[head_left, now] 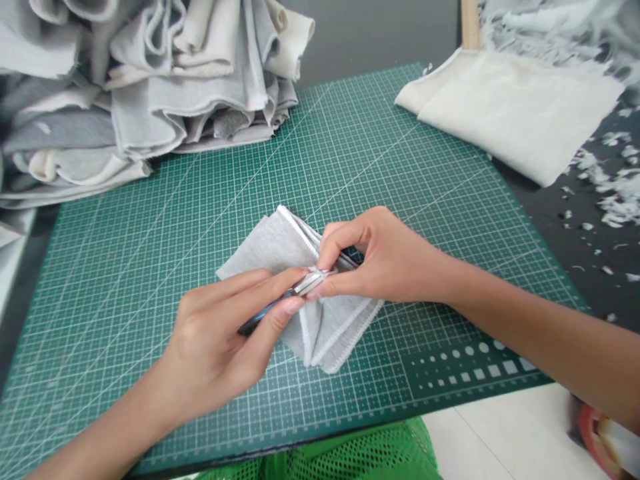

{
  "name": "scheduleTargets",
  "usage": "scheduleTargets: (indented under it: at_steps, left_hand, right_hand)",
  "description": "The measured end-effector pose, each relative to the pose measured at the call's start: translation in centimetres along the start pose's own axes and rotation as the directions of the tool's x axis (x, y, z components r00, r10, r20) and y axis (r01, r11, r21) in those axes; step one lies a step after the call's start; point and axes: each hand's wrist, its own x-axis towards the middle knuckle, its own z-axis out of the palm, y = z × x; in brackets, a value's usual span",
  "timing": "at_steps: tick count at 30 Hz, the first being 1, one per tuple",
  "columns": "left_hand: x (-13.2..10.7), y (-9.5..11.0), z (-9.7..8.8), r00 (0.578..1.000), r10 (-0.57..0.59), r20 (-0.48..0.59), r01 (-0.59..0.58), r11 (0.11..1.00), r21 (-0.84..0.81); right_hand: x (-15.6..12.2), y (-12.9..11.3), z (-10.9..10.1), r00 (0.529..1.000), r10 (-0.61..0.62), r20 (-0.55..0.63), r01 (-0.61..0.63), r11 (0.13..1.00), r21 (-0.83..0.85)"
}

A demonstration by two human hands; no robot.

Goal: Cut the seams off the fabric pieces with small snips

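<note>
My left hand (225,327) is closed around a small tool with a blue handle and silver metal end (265,313), which looks like thread snips; the fingers cover most of it. Its metal end meets the edge of a folded grey fabric piece (265,247) with white overlocked seams. Pinching that fabric near the tool's tip, my right hand (380,260) has thumb and fingers pressed together. The fabric lies bunched on the green cutting mat (200,220), and the exact spot between the fingertips is partly hidden.
Stacked grey and cream fabric pieces (195,100) rise at the back left. A cream cloth (510,113) overlaps the mat's right corner, near a wooden strip (470,27) and scattered white scraps (625,193). Green mesh (370,453) and a tape roll (597,433) show below the mat.
</note>
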Motion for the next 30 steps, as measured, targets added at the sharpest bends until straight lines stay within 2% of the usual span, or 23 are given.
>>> scheduleTargets:
  at_steps: [5,17,21,30]
  left_hand:
    - [-0.2,-0.4,-0.7,0.999,-0.032,0.021,0.033,0.999,-0.042]
    - [-0.7,-1.3,-2.5,0.998,-0.054,0.01,0.055,0.999,-0.004]
    - [-0.9,-1.3,-2.4,0.996,-0.063,0.063,0.066,0.997,-0.049]
    - [-0.7,-0.7,-1.4,0.987,-0.132,0.089,0.143,0.981,-0.128]
  right_hand:
    - [0.0,0.1,0.0,1.0,-0.002,-0.011,0.003,1.0,0.02]
    - [-0.1,-0.1,-0.2,0.999,0.015,0.032,-0.017,0.998,0.054]
    - [-0.2,-0.1,-0.2,0.999,0.013,0.041,-0.015,0.998,0.057]
    - [-0.1,0.0,-0.1,1.0,0.006,0.027,-0.008,0.996,0.094]
